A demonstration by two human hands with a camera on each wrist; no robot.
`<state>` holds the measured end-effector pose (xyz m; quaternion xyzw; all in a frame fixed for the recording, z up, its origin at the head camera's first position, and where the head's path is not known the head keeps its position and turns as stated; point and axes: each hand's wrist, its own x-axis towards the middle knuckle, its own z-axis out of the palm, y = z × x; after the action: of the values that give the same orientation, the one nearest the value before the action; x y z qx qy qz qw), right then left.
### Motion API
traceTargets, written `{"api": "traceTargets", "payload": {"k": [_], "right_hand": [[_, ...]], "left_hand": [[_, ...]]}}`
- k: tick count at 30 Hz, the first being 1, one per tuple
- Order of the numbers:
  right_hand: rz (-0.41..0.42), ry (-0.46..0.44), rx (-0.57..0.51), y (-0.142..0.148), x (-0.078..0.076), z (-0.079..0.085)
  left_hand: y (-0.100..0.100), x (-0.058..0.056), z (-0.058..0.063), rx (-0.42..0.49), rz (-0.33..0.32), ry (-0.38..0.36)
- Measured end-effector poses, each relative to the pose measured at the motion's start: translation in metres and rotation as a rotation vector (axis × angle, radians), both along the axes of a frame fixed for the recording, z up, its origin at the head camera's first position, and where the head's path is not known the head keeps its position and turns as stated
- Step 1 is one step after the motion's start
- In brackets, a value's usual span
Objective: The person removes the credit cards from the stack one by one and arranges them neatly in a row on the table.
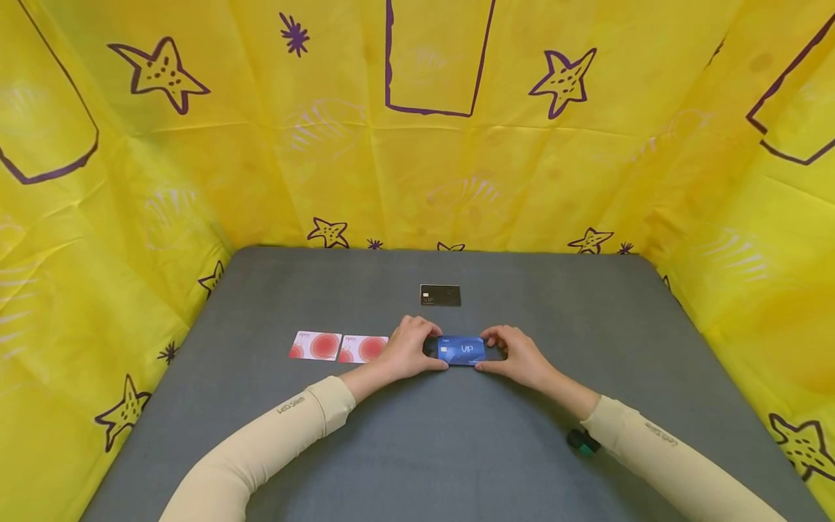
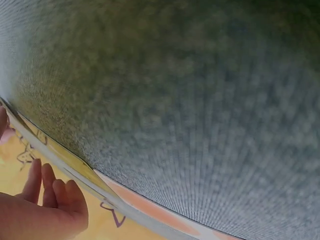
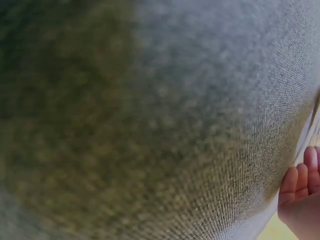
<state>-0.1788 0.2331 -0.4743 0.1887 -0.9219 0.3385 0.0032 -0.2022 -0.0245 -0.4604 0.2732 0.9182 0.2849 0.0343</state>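
Note:
A blue card (image 1: 462,349) marked VIP lies between the two hands near the middle of the table. My left hand (image 1: 412,349) grips its left end, thumb at the near edge and fingers at the far edge. At the right end, my right hand (image 1: 517,355) holds it in the same way. Dark patches flank the card inside both hands; whether these are shadow or another object I cannot tell. In the left wrist view the left hand (image 2: 55,210) has bent fingers, and the card is out of sight. The right wrist view catches only part of the right hand (image 3: 302,200).
Beyond the hands lies a black VIP card (image 1: 440,295). Two white cards with red circles, one further left (image 1: 315,346) and one partly behind the left wrist (image 1: 362,349), lie side by side. A dark-and-green object (image 1: 583,442) sits by the right sleeve. Yellow cloth (image 1: 417,174) surrounds the grey table (image 1: 417,449).

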Motion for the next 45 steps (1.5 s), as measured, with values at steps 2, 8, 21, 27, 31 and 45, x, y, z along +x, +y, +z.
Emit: {"api": "traceTargets", "payload": {"k": [2,8,21,27,31,45], "right_hand": [[0.002,0.006,0.007,0.001,0.0,0.0],[0.024,0.031,0.008,0.001,-0.001,0.001],[0.038,0.032,0.016,0.003,-0.004,0.003],[0.043,0.039,0.004,0.002,-0.002,0.004],[0.037,0.027,-0.002,0.003,0.001,0.001],[0.054,0.02,-0.037,0.0,0.007,-0.006]], "left_hand": [[0.0,0.001,0.0,-0.007,0.002,-0.001],[0.001,0.0,0.003,-0.026,0.004,-0.014],[0.001,-0.003,0.007,-0.024,0.009,-0.075],[0.0,-0.002,0.006,-0.022,0.016,-0.078],[-0.001,0.0,0.001,-0.028,0.004,-0.055],[-0.006,0.005,-0.005,-0.013,0.004,-0.049]]}}
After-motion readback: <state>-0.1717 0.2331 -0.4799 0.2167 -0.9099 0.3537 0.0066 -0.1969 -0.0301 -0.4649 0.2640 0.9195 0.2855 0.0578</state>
